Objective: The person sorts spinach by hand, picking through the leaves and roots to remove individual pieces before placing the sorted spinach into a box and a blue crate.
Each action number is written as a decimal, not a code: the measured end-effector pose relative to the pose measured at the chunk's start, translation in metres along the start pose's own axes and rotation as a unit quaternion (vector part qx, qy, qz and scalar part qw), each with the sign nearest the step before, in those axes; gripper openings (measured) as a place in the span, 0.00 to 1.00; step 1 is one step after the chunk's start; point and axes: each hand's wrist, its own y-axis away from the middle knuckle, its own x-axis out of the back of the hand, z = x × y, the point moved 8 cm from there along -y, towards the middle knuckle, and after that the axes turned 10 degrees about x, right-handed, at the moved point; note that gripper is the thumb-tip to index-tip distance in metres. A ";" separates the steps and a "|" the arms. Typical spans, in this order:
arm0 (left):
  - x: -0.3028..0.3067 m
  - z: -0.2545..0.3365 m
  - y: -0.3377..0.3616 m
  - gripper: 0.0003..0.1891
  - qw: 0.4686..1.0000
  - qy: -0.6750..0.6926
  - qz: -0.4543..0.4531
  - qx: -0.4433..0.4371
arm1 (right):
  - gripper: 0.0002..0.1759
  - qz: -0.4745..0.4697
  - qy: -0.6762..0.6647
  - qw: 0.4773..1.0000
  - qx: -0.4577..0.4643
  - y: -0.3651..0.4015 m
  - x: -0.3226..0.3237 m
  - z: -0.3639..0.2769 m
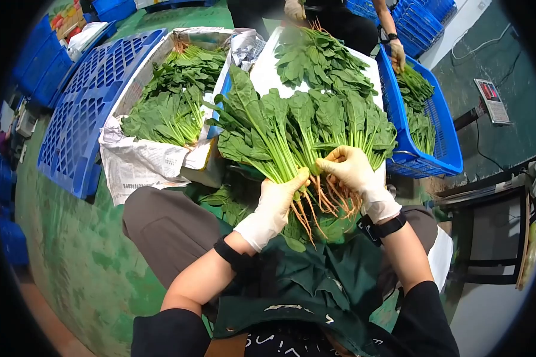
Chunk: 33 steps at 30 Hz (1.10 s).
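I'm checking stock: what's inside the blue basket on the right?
Leafy greens lie in the blue basket, with a co-worker's gloved hand at its far end. Whatever lies beneath the greens is covered.

Appears bright and rather even, with soft shadows among the leaves [304, 116] and a pale glare on the white board [269, 74]. Is quite sharp in the middle, but bends strongly toward the black, rounded edges and blurs slightly at the top.
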 end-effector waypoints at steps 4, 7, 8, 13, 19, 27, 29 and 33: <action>0.000 -0.003 -0.005 0.11 1.000 -0.003 0.008 -0.015 | 0.15 0.021 0.228 0.952 0.205 -0.014 -0.012 -0.016; 0.002 0.000 -0.006 0.10 1.000 -0.008 0.016 -0.016 | 0.12 -0.040 0.102 0.993 0.038 -0.017 -0.004 -0.009; 0.002 0.001 -0.005 0.11 1.000 -0.013 0.019 -0.006 | 0.11 -0.050 0.062 0.997 0.006 -0.016 -0.002 -0.004; -0.002 0.000 -0.006 0.14 1.000 -0.005 0.002 0.005 | 0.09 0.014 0.104 0.977 0.187 0.016 -0.001 -0.048; 0.004 -0.027 -0.031 0.12 0.993 0.094 -0.063 0.045 | 0.07 0.090 0.159 0.916 0.358 0.066 -0.029 -0.078; -0.022 0.005 0.001 0.17 0.976 0.081 -0.195 0.044 | 0.12 0.142 -0.223 0.964 0.015 0.089 0.013 -0.034; -0.035 0.016 0.016 0.15 0.976 0.069 -0.207 0.017 | 0.13 0.138 -0.148 0.979 0.026 0.082 0.016 -0.029; -0.043 0.018 0.029 0.18 0.971 0.051 -0.232 0.010 | 0.16 0.167 -0.159 0.964 0.136 0.081 -0.002 -0.043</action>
